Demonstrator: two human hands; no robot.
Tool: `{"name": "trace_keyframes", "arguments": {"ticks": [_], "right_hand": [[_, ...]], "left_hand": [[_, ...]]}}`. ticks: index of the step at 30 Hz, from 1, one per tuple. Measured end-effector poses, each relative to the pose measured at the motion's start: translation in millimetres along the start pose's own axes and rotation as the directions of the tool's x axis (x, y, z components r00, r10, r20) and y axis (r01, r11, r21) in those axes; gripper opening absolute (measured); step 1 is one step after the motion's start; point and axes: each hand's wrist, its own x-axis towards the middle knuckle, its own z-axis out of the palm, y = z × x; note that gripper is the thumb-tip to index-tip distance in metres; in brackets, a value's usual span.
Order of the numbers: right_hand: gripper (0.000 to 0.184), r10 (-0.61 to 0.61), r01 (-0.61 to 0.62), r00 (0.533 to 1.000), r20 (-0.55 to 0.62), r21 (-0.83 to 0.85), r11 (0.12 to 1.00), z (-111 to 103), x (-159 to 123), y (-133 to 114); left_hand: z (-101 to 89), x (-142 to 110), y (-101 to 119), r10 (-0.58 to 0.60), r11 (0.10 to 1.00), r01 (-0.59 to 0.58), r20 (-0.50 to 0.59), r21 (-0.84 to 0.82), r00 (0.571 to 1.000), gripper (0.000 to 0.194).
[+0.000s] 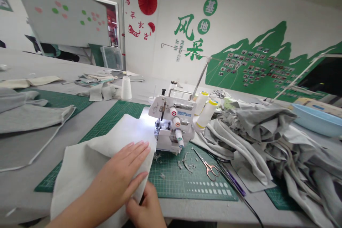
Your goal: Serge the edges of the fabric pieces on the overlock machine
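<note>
My left hand [127, 162] lies flat on a pale grey piece of cloth [88, 171], its fingers pointing towards a white overlock sewing machine [171, 121]. The cloth is folded and its edge reaches the machine's lit presser foot. My right hand [145, 206] sits lower, at the cloth's folded edge, with its fingers partly hidden beneath the fabric. Both hands rest on the cloth over a green cutting mat [171, 181]. Several thread cones stand on the machine's right side.
Gold-handled scissors [208, 167] and thread scraps lie on the mat right of the machine. A heap of grey fabric [253, 139] rises further right, beside a blue basin [317, 119]. Grey cut garment pieces [29, 121] lie at left, and a white thread cone [126, 88] stands behind.
</note>
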Motion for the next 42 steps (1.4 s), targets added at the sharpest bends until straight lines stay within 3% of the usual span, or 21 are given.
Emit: {"name": "trace_keyframes", "arguments": {"ticks": [3,6,11,14,17,22,25,31,36,42], "right_hand": [[0.037,0.176,-0.160,0.980,-0.097,0.158,0.974,5.2,-12.1,14.5],[0.040,0.298,-0.269,0.954,-0.026,0.358,0.894,7.2,-17.0,20.4],[0.031,0.318,-0.311,0.945,0.080,0.531,0.788,11.3,-14.6,20.0],[0.039,0.309,-0.315,0.945,0.111,0.567,0.761,13.5,-15.2,21.1],[0.050,0.332,-0.325,0.939,0.086,0.532,0.782,12.5,-17.2,23.9],[0.033,0.251,-0.196,0.956,-0.154,0.303,0.933,6.1,-21.0,28.8],[0.029,0.186,-0.139,0.953,-0.239,0.200,0.970,2.3,-23.9,30.1],[0.033,0.125,-0.101,0.970,-0.209,0.121,0.987,1.2,-22.9,24.7],[0.054,0.042,-0.022,0.987,-0.158,0.130,0.991,7.7,-15.7,27.1],[0.064,0.143,-0.104,0.964,-0.223,0.177,0.979,8.1,-18.8,49.8]], "left_hand": [[2.1,1.1,-4.1,-0.004,1.000,0.004,0.032,-0.006,0.999,0.054],[3.7,2.0,-5.6,-0.026,0.999,0.026,0.046,-0.020,0.999,0.051],[5.6,5.6,-6.9,-0.020,0.999,0.021,0.041,-0.026,0.999,0.049],[7.5,7.6,-6.6,-0.024,1.000,0.024,0.039,-0.012,0.999,0.049],[11.6,8.3,-2.5,-0.043,0.999,0.043,0.026,0.012,0.999,0.050],[18.8,9.4,7.7,-0.071,0.996,0.072,-0.017,0.059,0.997,0.050],[20.5,11.9,9.2,-0.084,0.994,0.085,-0.016,0.061,0.996,0.050],[19.4,18.4,3.9,-0.090,0.995,0.090,0.007,0.053,0.996,0.050],[6.9,7.2,13.0,-0.042,0.999,0.043,-0.007,0.034,0.999,0.055],[-7.4,-13.3,30.0,-0.056,0.997,0.059,-0.049,0.052,0.997,0.068]]}}
